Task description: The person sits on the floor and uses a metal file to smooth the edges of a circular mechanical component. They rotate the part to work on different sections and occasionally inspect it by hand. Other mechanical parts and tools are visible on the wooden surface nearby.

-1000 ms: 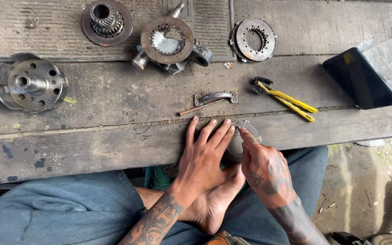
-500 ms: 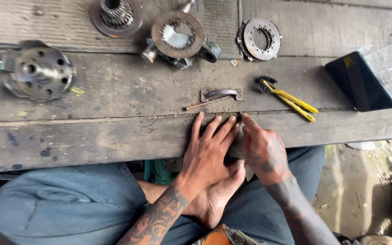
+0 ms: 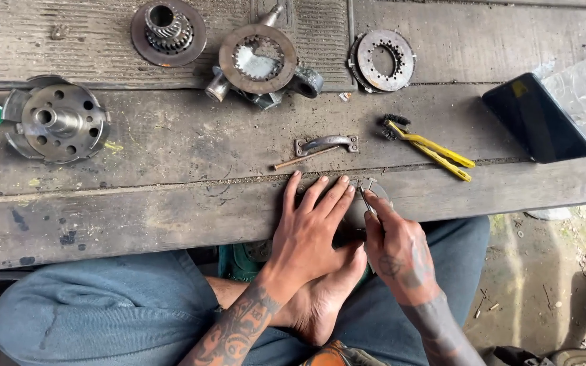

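A left hand (image 3: 313, 224) lies flat, fingers spread wide, pressing a round grey metal plate (image 3: 367, 203) against the near edge of a weathered wooden bench (image 3: 171, 217); it grips nothing and simply pins the plate down. Just to its right, the right hand (image 3: 398, 247) is pinched closed around a thin metal tool (image 3: 366, 200), its tip set on the plate's upper face. Most of the plate is hidden under the two hands, so only a curved rim shows. It looks stiff and fairly heavy for its size, likely smooth and a little greasy, so a flat palm on top or a grip at the rim would seem to hold it best.

Farther along the bench sit a small bent metal handle (image 3: 327, 144) with a thin rod (image 3: 304, 158) beside it, and a yellow-handled brush (image 3: 428, 148) to the right. A dark phone (image 3: 536, 118) rests at the far right. At the far side lie a toothed ring plate (image 3: 382, 59), a ring on a housing (image 3: 258, 59) and a geared hub (image 3: 168, 32); a holed drum (image 3: 57, 122) sits far left.
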